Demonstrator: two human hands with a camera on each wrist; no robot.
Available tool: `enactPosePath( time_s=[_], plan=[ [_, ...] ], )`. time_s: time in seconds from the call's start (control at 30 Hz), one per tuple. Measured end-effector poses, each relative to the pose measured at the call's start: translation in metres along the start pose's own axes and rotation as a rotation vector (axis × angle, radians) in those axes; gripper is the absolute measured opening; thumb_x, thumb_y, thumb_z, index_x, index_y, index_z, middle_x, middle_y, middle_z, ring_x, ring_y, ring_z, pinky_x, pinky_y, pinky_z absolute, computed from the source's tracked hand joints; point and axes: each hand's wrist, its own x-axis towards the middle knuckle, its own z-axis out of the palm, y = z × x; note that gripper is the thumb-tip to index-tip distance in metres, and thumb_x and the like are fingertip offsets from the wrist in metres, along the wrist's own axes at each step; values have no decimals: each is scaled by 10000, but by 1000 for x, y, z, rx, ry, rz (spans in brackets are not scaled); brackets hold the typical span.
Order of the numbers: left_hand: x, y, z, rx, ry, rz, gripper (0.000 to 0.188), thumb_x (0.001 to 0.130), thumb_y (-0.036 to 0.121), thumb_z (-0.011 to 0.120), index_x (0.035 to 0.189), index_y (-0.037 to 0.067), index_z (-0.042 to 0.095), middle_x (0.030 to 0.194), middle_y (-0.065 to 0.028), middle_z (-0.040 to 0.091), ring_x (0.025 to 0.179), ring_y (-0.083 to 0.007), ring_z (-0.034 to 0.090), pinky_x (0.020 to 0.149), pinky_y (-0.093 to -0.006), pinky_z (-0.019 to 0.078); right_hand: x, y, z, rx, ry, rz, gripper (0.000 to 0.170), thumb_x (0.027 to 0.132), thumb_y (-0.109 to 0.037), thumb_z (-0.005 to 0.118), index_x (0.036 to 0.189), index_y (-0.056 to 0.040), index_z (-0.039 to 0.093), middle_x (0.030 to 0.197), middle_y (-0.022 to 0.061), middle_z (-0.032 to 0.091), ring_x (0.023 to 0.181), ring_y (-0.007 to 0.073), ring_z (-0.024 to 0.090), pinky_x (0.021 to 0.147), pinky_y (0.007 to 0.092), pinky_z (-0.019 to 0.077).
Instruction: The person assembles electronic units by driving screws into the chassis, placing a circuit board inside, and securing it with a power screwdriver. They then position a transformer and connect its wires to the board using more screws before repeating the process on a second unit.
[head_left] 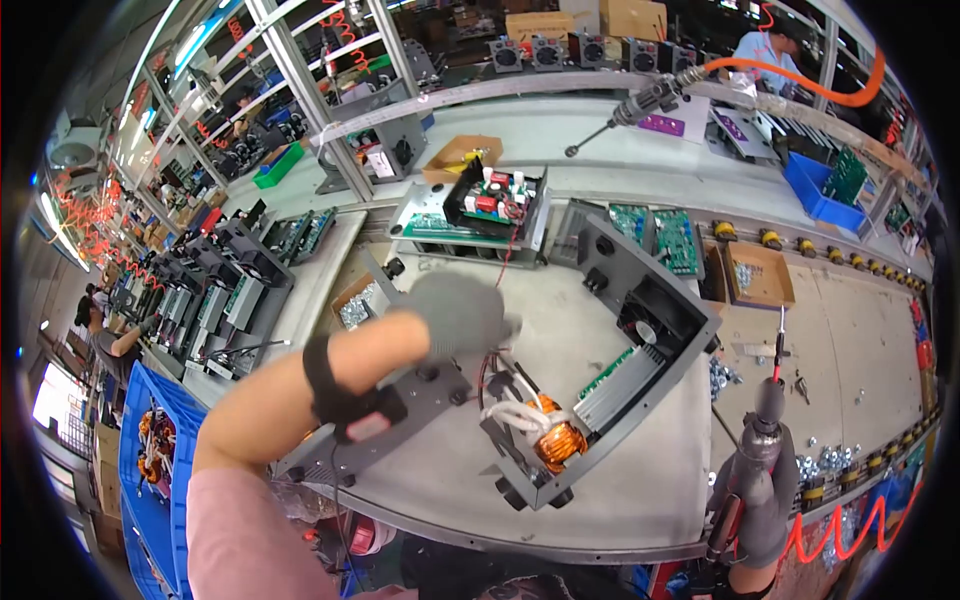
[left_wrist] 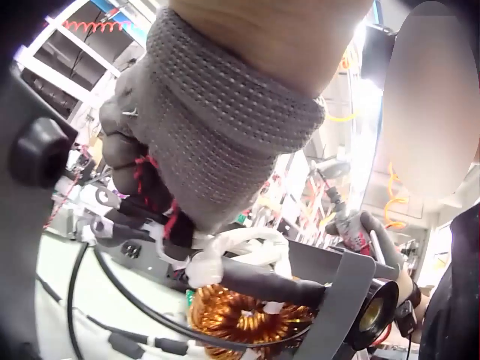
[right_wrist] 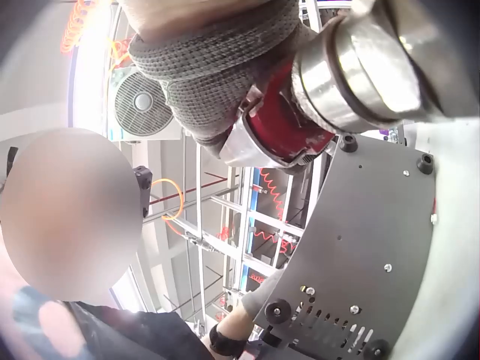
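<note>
The wires (head_left: pixel 482 378) I have hold of run inside an open grey metal case (head_left: pixel 630 270), which sits on the pale worktable (head_left: pixel 640 510) in front of me. My left hand (head_left: pixel 455 315), in a grey glove, is over the case's open side, its fingers bent round the wires, a red strand showing across them; the exact fingertip contact is too blurred to tell. Just below it, in the near corner of the case, are a copper coil (head_left: pixel 562 447) and thick white cables (head_left: pixel 515 415) looped beside it. Farther along the case are a finned metal block (head_left: pixel 622 385) and a fan (head_left: pixel 642 325). My right hand (head_left: pixel 765 510) is well apart from the case, wrapped round a power screwdriver (head_left: pixel 768 420) whose tip points away from me. A grey panel (head_left: pixel 390 430) lies under my left forearm. Loose bolts (head_left: pixel 830 460) lie to the right of the screwdriver, and a cardboard box (head_left: pixel 785 275) stands beyond it. Behind the case sits a unit with circuit boards (head_left: pixel 490 205); a blue bin (head_left: pixel 190 415) of coils is at my left.
</note>
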Motion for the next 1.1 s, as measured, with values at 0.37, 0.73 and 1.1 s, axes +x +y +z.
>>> enactPosePath(
  time_s=[0.37,0.73,1.1],
  plan=[
    [143,-144,-32,-330,-78,-313,651,879,635,398,865,27,628,701,-57,570,605,-196,572,540,-345,470,20,23,-28,-34,-2,-35,743,791,-539,643,1243,26,477,871,118,624,609,178,592,508,300,473],
    [131,-153,-25,-554,823,-83,434,920,392,522,1054,-10,618,856,-216,657,763,-311,637,699,-387,483,16,13,-38,-61,112,-38,694,728,-556,669,1089,-1,460,714,28,491,557,100,492,487,238,402],
    [94,-18,-1,-1382,78,319,357,982,363,443,1081,34,537,935,-45,559,827,-101,538,726,-256,441,11,18,-54,-49,169,-149,553,771,-429,606,1113,-15,474,656,19,490,486,90,478,422,223,379]
  ],
)
